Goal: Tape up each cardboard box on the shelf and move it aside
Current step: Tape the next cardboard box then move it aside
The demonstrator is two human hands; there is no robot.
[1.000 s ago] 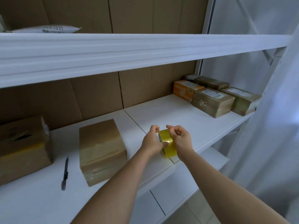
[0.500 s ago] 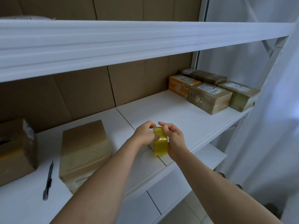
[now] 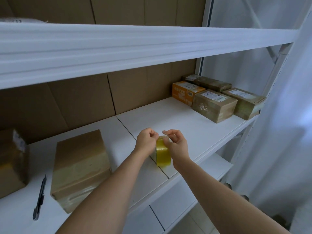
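Cardboard box [image 3: 81, 168], rectangular with glossy taped bands, sits on the shelf [image 3: 194, 132] left of the grip, where left hand [image 3: 146, 141] and right hand [image 3: 177, 143] pinch a translucent yellow tape roll [image 3: 163, 153].

You have a roll of tape [image 3: 163, 154] that looks like glossy, translucent yellowish plastic film. The nearest box [image 3: 81, 168] is matt brown cardboard, banded with shiny clear tape that catches the light. The shelf [image 3: 185, 125] under it is smooth, white and faintly satiny; its beam looks like painted metal. Behind, you see matt brown cardboard sheets [image 3: 76, 102]. The far boxes [image 3: 214, 105] are tape-wrapped cardboard with white paper labels. The cutter [image 3: 39, 198] looks like dark plastic.
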